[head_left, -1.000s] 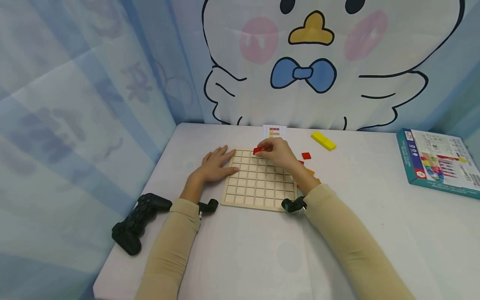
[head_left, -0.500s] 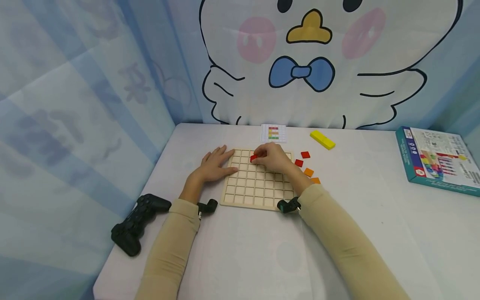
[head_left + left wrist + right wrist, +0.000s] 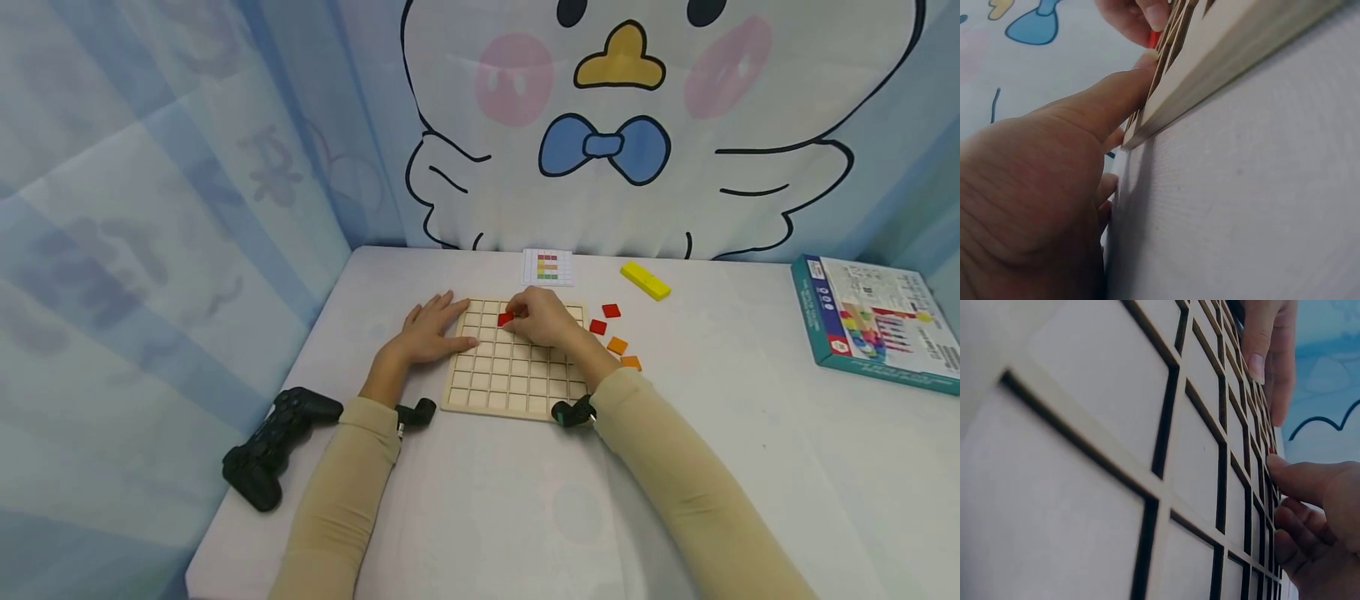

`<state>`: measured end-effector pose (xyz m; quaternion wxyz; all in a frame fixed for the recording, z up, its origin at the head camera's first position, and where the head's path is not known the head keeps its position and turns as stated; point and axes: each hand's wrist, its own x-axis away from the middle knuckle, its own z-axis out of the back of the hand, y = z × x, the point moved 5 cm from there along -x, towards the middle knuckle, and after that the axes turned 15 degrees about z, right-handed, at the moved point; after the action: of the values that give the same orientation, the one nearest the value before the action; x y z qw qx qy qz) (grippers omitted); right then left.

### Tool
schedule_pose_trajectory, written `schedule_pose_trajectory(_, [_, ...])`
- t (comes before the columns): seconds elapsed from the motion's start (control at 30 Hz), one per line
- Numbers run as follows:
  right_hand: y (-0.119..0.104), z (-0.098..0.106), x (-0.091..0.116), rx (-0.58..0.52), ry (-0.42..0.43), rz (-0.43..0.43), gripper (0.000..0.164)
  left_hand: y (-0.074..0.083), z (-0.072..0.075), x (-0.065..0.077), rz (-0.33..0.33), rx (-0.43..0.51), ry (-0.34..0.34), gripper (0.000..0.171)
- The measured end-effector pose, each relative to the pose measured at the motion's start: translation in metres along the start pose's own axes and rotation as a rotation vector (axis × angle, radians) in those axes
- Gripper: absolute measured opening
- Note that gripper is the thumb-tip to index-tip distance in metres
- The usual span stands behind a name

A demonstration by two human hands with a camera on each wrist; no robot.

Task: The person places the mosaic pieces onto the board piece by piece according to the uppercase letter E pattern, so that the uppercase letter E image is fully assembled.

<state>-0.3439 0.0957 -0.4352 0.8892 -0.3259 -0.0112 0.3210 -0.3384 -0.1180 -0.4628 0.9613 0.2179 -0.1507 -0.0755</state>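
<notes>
A wooden grid board (image 3: pixel 501 365) with square cells lies flat on the table. My left hand (image 3: pixel 427 332) rests at its left edge with fingers spread, thumb over the rim; the left wrist view shows the thumb (image 3: pixel 1107 100) on the edge. At a cell in the upper part of the grid, my right hand (image 3: pixel 545 318) pinches a red square tile (image 3: pixel 505 319) between thumb and finger. In the right wrist view only a sliver of red shows by the right thumb (image 3: pixel 1307 481). How far the tile sits in the cell cannot be told.
Right of the board lie loose red tiles (image 3: pixel 611 311) and orange tiles (image 3: pixel 617 345). Behind it are a pattern card (image 3: pixel 547 267) and a yellow bar (image 3: pixel 646 281). A black game controller (image 3: pixel 277 446) lies at left, a teal box (image 3: pixel 885 325) at far right.
My right hand has moved slightly left and toward me with the red tile, from the board's far edge into the grid, uncovering the pattern card. The left hand stays put.
</notes>
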Motion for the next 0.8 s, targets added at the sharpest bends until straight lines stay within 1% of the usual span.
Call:
schedule_pose_trajectory(0.17, [0.0,-0.001,0.0,0.008,-0.004,-0.002,0.031,0.001,0.0,0.002,0.009,-0.006,-0.007,0.086])
schedule_pose_trajectory(0.4, [0.001,0.001,-0.001,-0.017,-0.005,-0.005,0.031,0.0,0.0,0.001,0.018,-0.012,-0.011,0.086])
schedule_pose_trajectory(0.5, [0.005,0.002,0.0,-0.054,-0.02,-0.019,0.032,0.0,0.0,0.001,0.016,-0.007,-0.008,0.086])
schedule_pose_trajectory(0.6, [0.009,0.008,0.005,-0.104,-0.027,-0.028,0.034,0.0,0.0,0.001,0.013,-0.006,-0.004,0.087])
schedule_pose_trajectory(0.73, [0.009,0.022,0.018,-0.141,0.021,-0.015,0.036,0.0,0.001,0.001,0.007,-0.012,-0.005,0.086])
schedule_pose_trajectory(0.8, [0.009,0.03,0.026,-0.157,0.057,-0.009,0.036,-0.001,0.001,0.001,0.008,-0.011,-0.007,0.082])
